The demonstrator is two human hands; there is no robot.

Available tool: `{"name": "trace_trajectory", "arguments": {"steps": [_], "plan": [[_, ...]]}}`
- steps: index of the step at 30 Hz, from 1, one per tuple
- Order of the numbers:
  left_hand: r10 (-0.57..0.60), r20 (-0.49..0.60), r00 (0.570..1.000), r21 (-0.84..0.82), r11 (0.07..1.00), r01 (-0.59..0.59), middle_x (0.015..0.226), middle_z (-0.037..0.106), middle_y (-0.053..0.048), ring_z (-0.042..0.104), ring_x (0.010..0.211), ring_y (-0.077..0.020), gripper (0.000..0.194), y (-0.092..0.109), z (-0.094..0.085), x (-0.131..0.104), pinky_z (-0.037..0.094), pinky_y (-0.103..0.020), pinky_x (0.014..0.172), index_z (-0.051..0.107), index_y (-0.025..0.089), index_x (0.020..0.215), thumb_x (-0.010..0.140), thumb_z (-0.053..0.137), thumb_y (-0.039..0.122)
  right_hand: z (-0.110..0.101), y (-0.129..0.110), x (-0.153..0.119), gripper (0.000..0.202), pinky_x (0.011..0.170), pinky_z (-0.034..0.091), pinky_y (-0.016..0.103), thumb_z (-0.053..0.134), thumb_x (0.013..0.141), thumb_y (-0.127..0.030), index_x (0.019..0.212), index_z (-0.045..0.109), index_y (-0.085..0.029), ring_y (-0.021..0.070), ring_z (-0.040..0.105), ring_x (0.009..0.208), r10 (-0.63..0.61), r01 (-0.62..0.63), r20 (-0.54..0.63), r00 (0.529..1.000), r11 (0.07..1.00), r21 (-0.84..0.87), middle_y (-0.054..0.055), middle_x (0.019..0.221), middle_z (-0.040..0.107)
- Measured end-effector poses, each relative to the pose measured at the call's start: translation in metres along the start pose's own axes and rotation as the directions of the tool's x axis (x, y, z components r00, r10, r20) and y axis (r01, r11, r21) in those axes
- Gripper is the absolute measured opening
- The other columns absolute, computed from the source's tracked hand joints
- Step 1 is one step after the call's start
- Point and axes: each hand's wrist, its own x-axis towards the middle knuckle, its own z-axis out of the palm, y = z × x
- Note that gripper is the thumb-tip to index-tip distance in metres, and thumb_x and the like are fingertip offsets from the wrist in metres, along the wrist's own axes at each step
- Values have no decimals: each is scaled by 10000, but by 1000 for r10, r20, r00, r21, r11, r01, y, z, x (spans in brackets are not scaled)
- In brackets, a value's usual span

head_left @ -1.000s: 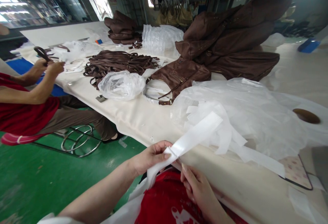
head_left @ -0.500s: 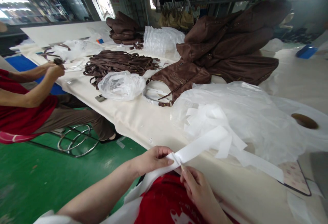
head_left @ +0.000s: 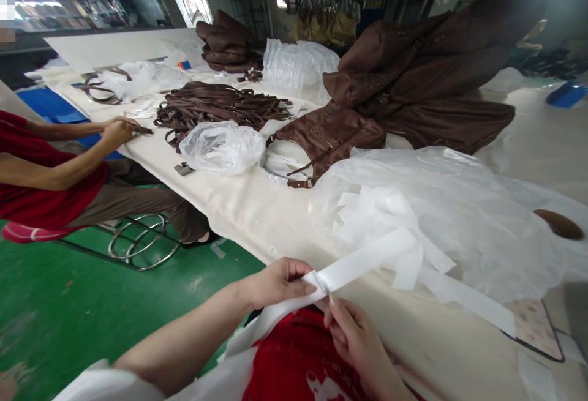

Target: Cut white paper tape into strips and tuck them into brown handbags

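Note:
A long white strip [head_left: 356,266] of thin, cloth-like material runs across my lap and up onto the table. My left hand [head_left: 282,281] pinches it between thumb and fingers, close to a fold or overlap in the strip. Just right of that fold, my right hand [head_left: 351,327] has thumb and forefinger pressed together at the strip's lower edge. Whether a small tool sits in those fingertips I cannot make out. More white strips [head_left: 386,211] lie in a loose heap beyond my hands, on clear plastic sheeting [head_left: 478,205].
A brown shoulder bag [head_left: 340,134] lies behind the heap, against a pile of brown bags [head_left: 427,76]. Brown straps [head_left: 220,104] and a plastic bag of white pieces [head_left: 223,147] are farther left. A co-worker in red [head_left: 50,168] sits at the table's left edge, handling a small dark piece.
My hands hold almost the same grip on the strip. The whole view has shifted slightly. The co-worker's hands have moved lower and toward the table with the dark piece.

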Motion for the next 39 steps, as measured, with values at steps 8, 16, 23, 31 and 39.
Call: {"name": "trace_trajectory", "arguments": {"steps": [8, 16, 23, 31, 39], "plan": [[-14, -1, 1000, 47, 999, 14, 734, 650, -8, 541, 677, -113, 369, 3, 1, 2, 430, -217, 689, 712, 109, 845, 744, 759, 461, 0, 3, 5, 585, 350, 77, 188, 586, 730, -754, 611, 469, -193, 24, 124, 346, 49, -57, 53, 997, 986, 155, -131, 385, 219], [-21, 4, 1000, 46, 999, 21, 727, 621, 3, 516, 674, -102, 385, 5, 0, 4, 421, -207, 687, 706, 107, 847, 730, 770, 468, 2, -1, 4, 618, 349, 56, 194, 629, 650, -785, 574, 429, -205, 19, 106, 342, 71, -71, 7, 997, 979, 192, -137, 373, 189], [8, 83, 997, 124, 992, -18, 759, 633, -27, 526, 691, -123, 421, 1, 1, 9, 433, -227, 699, 717, 94, 889, 771, 721, 498, -1, -3, 6, 598, 366, 55, 200, 644, 670, -755, 594, 438, -200, 20, 113, 362, 61, -60, 3, 998, 985, 164, -135, 388, 203], [11, 90, 996, 166, 986, -26, 732, 622, -15, 514, 675, -116, 410, 5, -4, 11, 431, -211, 679, 730, 101, 904, 784, 709, 493, -2, -11, 7, 562, 375, 43, 217, 657, 719, -693, 588, 412, -205, 25, 115, 369, 46, -44, -16, 999, 988, 146, -130, 398, 204], [4, 105, 994, 201, 979, -25, 749, 649, -22, 541, 678, -120, 409, 7, -4, 13, 442, -205, 663, 738, 105, 911, 788, 701, 493, 2, -13, 11, 601, 363, 39, 219, 656, 647, -759, 574, 426, -209, 23, 114, 343, 95, -89, -36, 995, 985, 146, -135, 367, 201]]}}
